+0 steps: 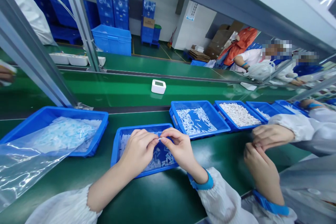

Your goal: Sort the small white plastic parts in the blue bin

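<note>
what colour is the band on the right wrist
Blue. The wrist band sits just behind the right hand, seen in the head view.

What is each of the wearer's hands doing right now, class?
Left hand: fingertips pinched on a small white part.
Right hand: pinching the same part's other end.

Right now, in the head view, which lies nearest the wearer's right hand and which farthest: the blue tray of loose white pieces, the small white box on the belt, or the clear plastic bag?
From the right hand:
1. Blue tray of loose white pieces, just beyond it, slightly right.
2. Small white box, farther back on the green belt.
3. Clear plastic bag, far left, across the left tray.
</note>
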Tool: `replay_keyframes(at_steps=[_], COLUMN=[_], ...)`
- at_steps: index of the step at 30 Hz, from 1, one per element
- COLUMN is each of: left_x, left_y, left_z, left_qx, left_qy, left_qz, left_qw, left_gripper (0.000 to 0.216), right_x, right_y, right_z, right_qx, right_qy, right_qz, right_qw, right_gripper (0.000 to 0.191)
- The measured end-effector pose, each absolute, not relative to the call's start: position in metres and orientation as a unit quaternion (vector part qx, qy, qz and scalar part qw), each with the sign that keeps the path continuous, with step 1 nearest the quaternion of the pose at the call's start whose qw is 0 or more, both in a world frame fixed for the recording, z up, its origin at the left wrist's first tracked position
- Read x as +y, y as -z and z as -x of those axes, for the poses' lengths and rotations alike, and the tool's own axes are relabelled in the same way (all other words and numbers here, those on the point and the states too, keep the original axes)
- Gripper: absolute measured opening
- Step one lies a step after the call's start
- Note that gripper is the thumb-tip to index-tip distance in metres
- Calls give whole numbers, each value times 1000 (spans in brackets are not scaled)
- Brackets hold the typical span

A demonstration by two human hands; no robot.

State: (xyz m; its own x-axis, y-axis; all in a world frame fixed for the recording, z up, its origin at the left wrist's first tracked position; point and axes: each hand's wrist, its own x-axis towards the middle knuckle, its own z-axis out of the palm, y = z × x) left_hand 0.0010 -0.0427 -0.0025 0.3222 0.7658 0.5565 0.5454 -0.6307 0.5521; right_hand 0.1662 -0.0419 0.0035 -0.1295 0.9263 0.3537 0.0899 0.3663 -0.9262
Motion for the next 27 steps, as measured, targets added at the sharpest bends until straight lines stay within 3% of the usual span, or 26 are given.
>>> replay_keyframes(at_steps=[14, 27], left_x=[-46, -46], left_y=[1, -3], left_z=[-4, -6], left_qx=[380, 362], left_qy=[-484, -523], left_qz=[-778, -764], left_qw=[128, 108], left_gripper=[10, 18], right_x=[-52, -53], right_y=[-4, -4], right_z=[-162, -160], right_qx=[-633, -680], right_qy=[-346, -269], right_qz=[382, 371], right_qw=[578, 573], right_gripper=[24, 39])
